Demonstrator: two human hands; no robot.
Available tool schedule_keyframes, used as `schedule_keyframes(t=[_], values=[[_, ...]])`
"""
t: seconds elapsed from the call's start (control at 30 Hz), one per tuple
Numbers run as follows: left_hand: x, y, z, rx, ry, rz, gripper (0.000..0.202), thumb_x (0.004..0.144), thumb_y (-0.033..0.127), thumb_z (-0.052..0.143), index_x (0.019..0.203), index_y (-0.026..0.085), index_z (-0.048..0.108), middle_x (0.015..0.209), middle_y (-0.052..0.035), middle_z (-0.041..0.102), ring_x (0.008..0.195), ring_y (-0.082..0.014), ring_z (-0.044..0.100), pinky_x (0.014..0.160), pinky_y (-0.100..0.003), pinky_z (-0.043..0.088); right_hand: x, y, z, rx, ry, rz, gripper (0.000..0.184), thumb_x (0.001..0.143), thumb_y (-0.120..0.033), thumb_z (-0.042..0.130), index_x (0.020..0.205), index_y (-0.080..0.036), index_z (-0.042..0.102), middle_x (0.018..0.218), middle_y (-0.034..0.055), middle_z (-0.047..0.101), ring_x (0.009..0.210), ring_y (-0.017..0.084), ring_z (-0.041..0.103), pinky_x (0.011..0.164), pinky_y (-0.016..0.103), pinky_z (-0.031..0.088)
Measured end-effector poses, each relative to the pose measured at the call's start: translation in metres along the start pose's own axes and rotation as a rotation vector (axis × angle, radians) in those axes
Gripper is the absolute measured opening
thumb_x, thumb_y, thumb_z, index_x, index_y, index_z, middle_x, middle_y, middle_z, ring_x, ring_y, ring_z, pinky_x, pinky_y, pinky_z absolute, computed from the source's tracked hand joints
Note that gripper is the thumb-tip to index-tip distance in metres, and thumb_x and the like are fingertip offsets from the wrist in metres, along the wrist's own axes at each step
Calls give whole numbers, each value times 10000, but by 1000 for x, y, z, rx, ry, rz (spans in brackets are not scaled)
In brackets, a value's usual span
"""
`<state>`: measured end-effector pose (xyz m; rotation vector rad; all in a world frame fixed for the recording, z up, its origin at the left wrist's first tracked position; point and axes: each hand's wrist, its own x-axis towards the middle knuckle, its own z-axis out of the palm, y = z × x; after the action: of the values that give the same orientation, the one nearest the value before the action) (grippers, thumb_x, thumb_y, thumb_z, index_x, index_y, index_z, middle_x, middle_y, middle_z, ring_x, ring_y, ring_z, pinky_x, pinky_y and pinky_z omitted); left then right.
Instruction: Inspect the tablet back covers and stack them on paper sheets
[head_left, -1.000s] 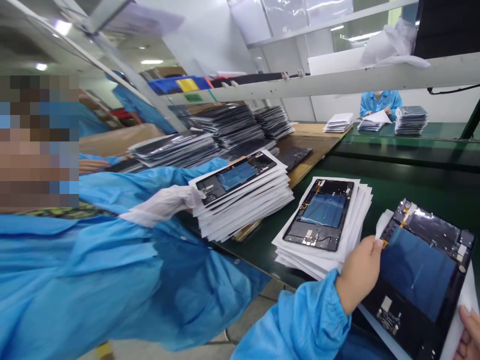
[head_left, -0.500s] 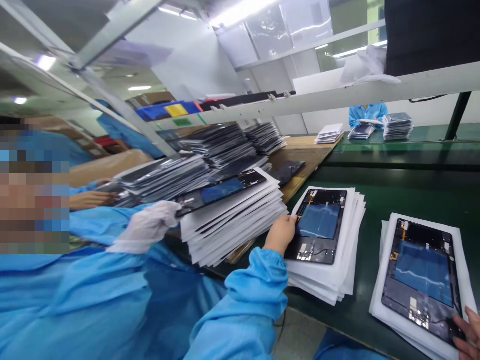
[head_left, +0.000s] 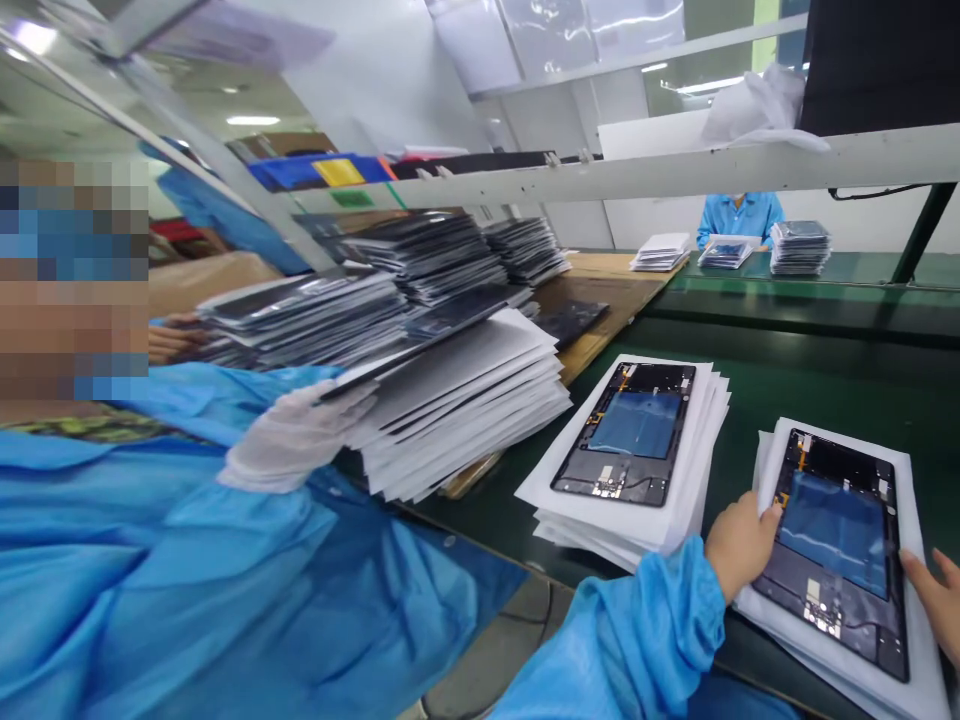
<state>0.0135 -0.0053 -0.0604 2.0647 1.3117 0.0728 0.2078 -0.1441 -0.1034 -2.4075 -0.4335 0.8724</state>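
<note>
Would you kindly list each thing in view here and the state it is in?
Black open-backed tablet panel on the right: flat on white foam sheets, gripped at both side edges.
Left hand: bare, on that panel's left edge.
Right hand: bare, at its right edge.
Middle black tablet panel: flat on its white stack, untouched.
Co-worker's white-gloved hand: lifting a panel off a tilted stack.

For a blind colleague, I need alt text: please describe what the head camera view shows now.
The person's left hand and right hand grip the two sides of a dark tablet panel lying on white sheets on a green bench. Left of it lies a similar panel on its own sheet pile; further left, a co-worker's gloved hand lifts a panel off a taller stack.
</note>
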Motion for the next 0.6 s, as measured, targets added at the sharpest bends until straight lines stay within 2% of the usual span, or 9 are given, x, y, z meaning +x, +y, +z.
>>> schedule_keyframes(t=[0.1, 0.2, 0.37, 0.5, 0.6], values=[[13, -5, 21, 82, -5, -57, 412, 868, 396, 298, 939, 117, 593, 903, -121, 642, 858, -239, 604, 706, -298, 442, 10, -2, -5, -18, -64, -28, 659, 775, -560, 321, 1210, -86, 466, 1036, 144, 624, 910, 260, 587, 823, 321, 416], [14, -2, 23, 132, 43, -20, 379, 875, 330, 288, 918, 119, 600, 888, -128, 639, 852, -259, 602, 704, -334, 435, 14, -3, -10, -88, -60, -78, 496, 776, -524, 342, 1015, -169, 592, 993, 108, 637, 943, 281, 564, 834, 344, 396], [2, 14, 14, 254, 117, 85, 363, 876, 267, 282, 873, 118, 614, 816, -154, 624, 801, -265, 602, 670, -349, 432, 6, -10, -14, -140, 4, -101, 421, 768, -496, 363, 949, -186, 582, 979, 151, 601, 970, 370, 522, 836, 461, 368], [-4, 25, 5, 293, 148, 164, 383, 885, 292, 264, 844, 139, 613, 757, -141, 622, 732, -261, 610, 599, -331, 424, -12, -21, -19, -58, 59, -105, 334, 754, -481, 411, 841, -196, 563, 884, 137, 590, 904, 362, 533, 812, 457, 377], [-4, 25, 4, 298, 177, 167, 385, 887, 301, 258, 840, 154, 611, 742, -130, 624, 714, -265, 610, 577, -330, 416, -26, -29, -16, 84, 140, -62, 372, 763, -517, 386, 860, -204, 563, 840, 122, 597, 851, 357, 544, 778, 466, 390]])
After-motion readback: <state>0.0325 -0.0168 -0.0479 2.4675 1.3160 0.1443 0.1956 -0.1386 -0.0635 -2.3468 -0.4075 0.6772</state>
